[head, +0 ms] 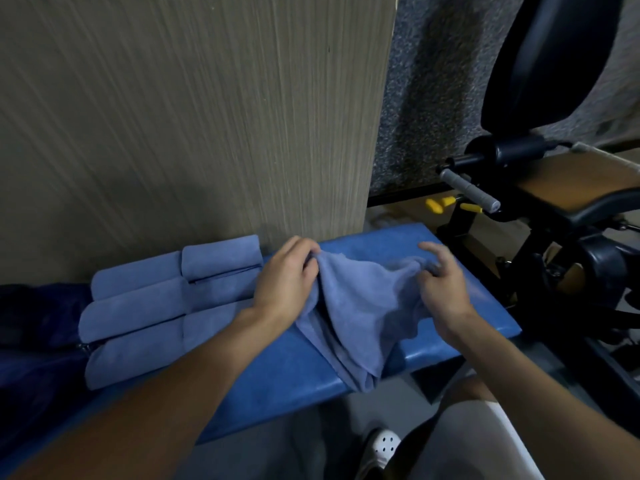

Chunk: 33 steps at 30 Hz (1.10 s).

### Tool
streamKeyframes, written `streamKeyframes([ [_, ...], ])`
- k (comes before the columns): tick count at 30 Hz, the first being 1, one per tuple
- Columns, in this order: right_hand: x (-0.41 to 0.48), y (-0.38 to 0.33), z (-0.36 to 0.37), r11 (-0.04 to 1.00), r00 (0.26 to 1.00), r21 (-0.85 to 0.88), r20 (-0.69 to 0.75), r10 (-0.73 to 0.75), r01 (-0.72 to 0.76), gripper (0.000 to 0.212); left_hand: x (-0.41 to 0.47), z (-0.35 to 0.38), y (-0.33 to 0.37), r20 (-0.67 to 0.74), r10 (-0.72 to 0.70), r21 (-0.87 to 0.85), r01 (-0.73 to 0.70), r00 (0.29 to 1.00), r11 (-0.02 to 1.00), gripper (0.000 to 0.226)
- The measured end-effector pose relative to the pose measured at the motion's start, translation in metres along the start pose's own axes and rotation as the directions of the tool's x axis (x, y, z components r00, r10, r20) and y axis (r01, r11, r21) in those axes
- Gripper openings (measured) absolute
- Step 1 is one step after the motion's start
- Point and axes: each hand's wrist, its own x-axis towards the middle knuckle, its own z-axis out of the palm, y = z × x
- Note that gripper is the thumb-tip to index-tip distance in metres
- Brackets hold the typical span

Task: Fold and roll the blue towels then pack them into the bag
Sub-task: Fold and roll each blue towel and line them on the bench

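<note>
My left hand [284, 273] was closed on the upper left corner of a loose blue towel [360, 306], the fingers curled over a bunched fold of it. My right hand [440, 284] pinched the towel's upper right edge between thumb and fingers, with the index finger lifted off the cloth. The towel hung slack between both hands, crumpled in the middle, its lower end draped over the near edge of the blue padded bench [294, 368].

To the left of my left forearm, several rolled blue towels [145, 306] lay side by side on the same bench, touching one another in rows. Just beyond them at the far left sat a dark blue bag [38, 317]; whether its mouth was open I could not tell.

A wood-grain panel [194, 109] stood behind the bench. To the right stood black gym equipment [540, 202] with a grey grip handle and small yellow parts. Below the bench, near my leg, a white perforated shoe [381, 445] showed on the floor.
</note>
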Motion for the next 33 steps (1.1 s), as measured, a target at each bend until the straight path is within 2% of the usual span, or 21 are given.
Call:
streamKeyframes([
  [3,-0.012,-0.009,0.015,0.999,0.96,-0.015,0.278,-0.044,0.05,0.037,0.012,-0.002,0.017,0.018,0.085,-0.081,-0.083,0.996,0.993,0.011],
  [5,-0.017,-0.011,0.028,0.975,0.91,-0.158,0.407,-0.077,0.154,0.058,0.018,-0.003,0.031,0.055,0.164,-0.119,-0.156,0.985,0.98,0.01],
  [6,-0.017,-0.013,0.032,0.946,0.895,-0.225,0.431,-0.118,0.233,0.059,0.02,-0.005,0.036,0.077,0.196,-0.133,-0.185,0.978,0.974,0.009],
  [8,-0.018,-0.017,0.039,0.912,0.886,-0.233,0.407,-0.224,0.337,0.035,0.022,-0.009,0.043,0.099,0.232,-0.144,-0.216,0.968,0.966,0.009],
  [11,-0.017,-0.028,0.038,0.933,0.908,-0.118,0.298,-0.294,0.341,0.028,0.019,-0.015,0.043,0.042,0.184,-0.115,-0.178,0.982,0.977,0.003],
  [13,-0.017,-0.032,0.035,0.936,0.916,-0.078,0.248,-0.316,0.344,0.026,0.011,-0.016,0.039,0.005,0.037,-0.073,-0.037,0.999,0.997,0.007],
  [15,-0.017,-0.029,0.032,0.934,0.923,-0.101,0.216,-0.317,0.344,0.026,0.0,-0.013,0.033,0.053,-0.148,-0.003,0.149,0.987,0.989,0.02],
  [17,-0.017,-0.018,0.028,0.931,0.935,-0.174,0.216,-0.281,0.32,0.028,-0.016,-0.007,0.024,0.108,-0.245,0.057,0.24,0.963,0.969,0.028],
  [20,-0.018,0.01,0.017,0.882,0.945,-0.381,0.271,-0.182,0.279,0.04,-0.039,0.003,0.012,0.184,-0.334,0.073,0.326,0.925,0.943,0.028],
  [23,-0.017,0.036,0.006,0.808,0.97,-0.55,0.216,-0.107,0.211,0.049,-0.057,0.014,0.005,0.266,-0.377,0.112,0.36,0.887,0.926,0.028],
  [26,-0.013,0.046,0.003,0.789,0.98,-0.591,0.181,-0.077,0.171,0.039,-0.068,0.024,0.0,0.301,-0.42,0.18,0.382,0.856,0.907,0.027],
  [29,-0.003,0.046,0.005,0.785,0.983,-0.601,0.178,-0.052,0.151,0.012,-0.07,0.032,-0.008,0.298,-0.481,0.186,0.444,0.825,0.877,0.024],
  [33,0.014,0.042,0.014,0.826,0.975,-0.562,0.197,0.103,0.026,0.037,-0.066,0.038,-0.013,0.306,-0.472,0.154,0.446,0.827,0.881,0.018],
])
